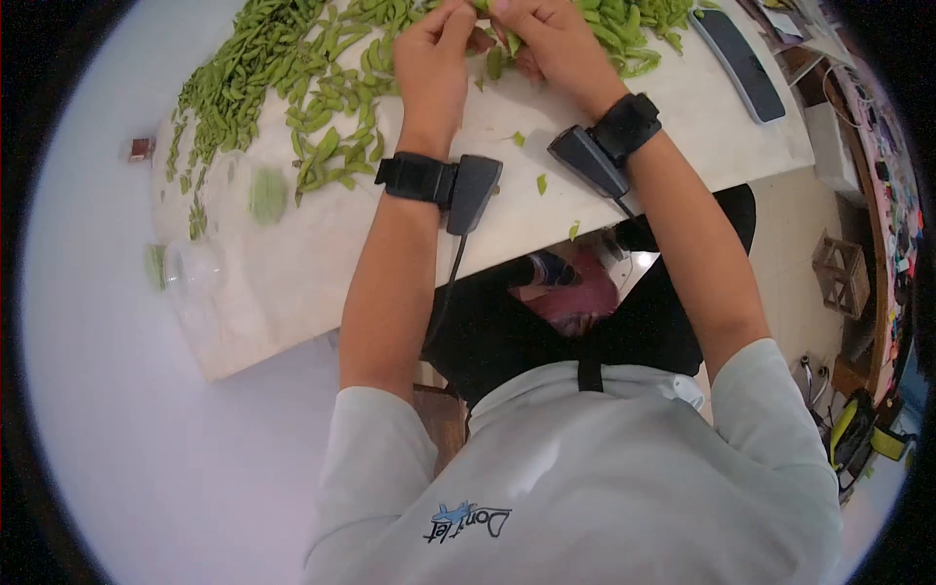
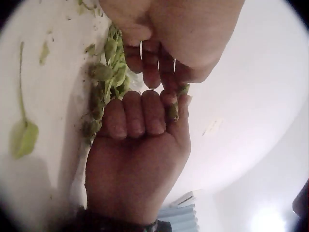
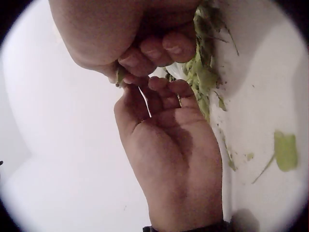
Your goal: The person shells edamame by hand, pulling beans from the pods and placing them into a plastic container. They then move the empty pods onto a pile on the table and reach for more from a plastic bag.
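Note:
Both hands meet at the far side of the table, over the green soybean pods. My left hand pinches a green soybean pod between thumb and forefinger, its other fingers curled into the palm. Fingertip to fingertip with it, my right hand pinches the upper end of the same pod, its remaining fingers loosely bent. In the right wrist view only a small bit of the pod shows between the hands. Behind the fingers lie more pods and leaves.
A large heap of soybean pods covers the table's left, with looser pods nearer me. Two clear plastic containers with green parts lie at left. A dark-faced phone-like device lies at right. Leaf bits dot the front edge.

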`<action>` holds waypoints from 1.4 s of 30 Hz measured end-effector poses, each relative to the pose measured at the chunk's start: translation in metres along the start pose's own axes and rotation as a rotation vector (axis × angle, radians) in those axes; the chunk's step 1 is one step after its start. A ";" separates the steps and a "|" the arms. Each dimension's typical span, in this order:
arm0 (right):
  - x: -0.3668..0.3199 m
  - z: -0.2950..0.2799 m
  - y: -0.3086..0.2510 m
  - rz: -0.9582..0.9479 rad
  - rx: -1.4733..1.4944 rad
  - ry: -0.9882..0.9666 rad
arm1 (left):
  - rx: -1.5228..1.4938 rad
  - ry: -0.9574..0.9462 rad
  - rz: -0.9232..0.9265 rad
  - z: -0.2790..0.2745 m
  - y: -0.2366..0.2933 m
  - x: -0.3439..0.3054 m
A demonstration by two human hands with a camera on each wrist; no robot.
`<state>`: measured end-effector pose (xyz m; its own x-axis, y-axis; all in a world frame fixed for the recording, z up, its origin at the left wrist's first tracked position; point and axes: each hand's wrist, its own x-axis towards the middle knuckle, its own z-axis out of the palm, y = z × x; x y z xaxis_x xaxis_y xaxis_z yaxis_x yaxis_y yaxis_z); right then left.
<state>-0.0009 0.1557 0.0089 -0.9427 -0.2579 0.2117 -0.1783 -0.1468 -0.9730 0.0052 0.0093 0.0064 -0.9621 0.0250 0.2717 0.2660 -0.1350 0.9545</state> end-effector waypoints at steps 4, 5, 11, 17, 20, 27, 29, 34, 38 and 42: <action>-0.002 -0.002 -0.004 -0.009 -0.018 -0.011 | -0.075 0.010 0.016 -0.004 -0.012 0.008; -0.002 -0.001 -0.004 0.002 -0.012 -0.009 | -0.070 0.015 0.014 -0.003 -0.012 0.006; -0.005 0.001 -0.002 0.011 0.037 0.035 | -0.033 0.007 0.014 0.003 0.007 0.001; -0.003 -0.001 0.001 0.041 0.084 -0.010 | -0.049 0.006 0.014 0.000 0.002 0.000; -0.004 -0.002 0.002 0.069 0.127 -0.039 | -0.053 -0.006 0.010 0.000 0.003 0.000; -0.008 -0.001 -0.009 0.080 0.051 -0.066 | -0.005 -0.038 -0.029 -0.003 0.008 -0.001; -0.009 0.000 -0.008 0.068 0.068 -0.069 | -0.009 -0.062 -0.045 -0.005 0.009 -0.001; -0.006 -0.003 -0.002 0.058 0.111 -0.102 | -0.094 -0.120 -0.053 -0.008 0.007 0.003; -0.007 -0.002 -0.003 0.061 0.075 -0.111 | -0.032 -0.073 0.001 -0.010 0.005 0.002; -0.009 0.006 -0.006 0.021 -0.039 -0.087 | 0.019 -0.032 0.060 -0.010 0.000 0.001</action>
<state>0.0103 0.1535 0.0132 -0.9185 -0.3431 0.1968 -0.1713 -0.1035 -0.9798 0.0036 -0.0008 0.0058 -0.9420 0.0486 0.3321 0.3247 -0.1187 0.9383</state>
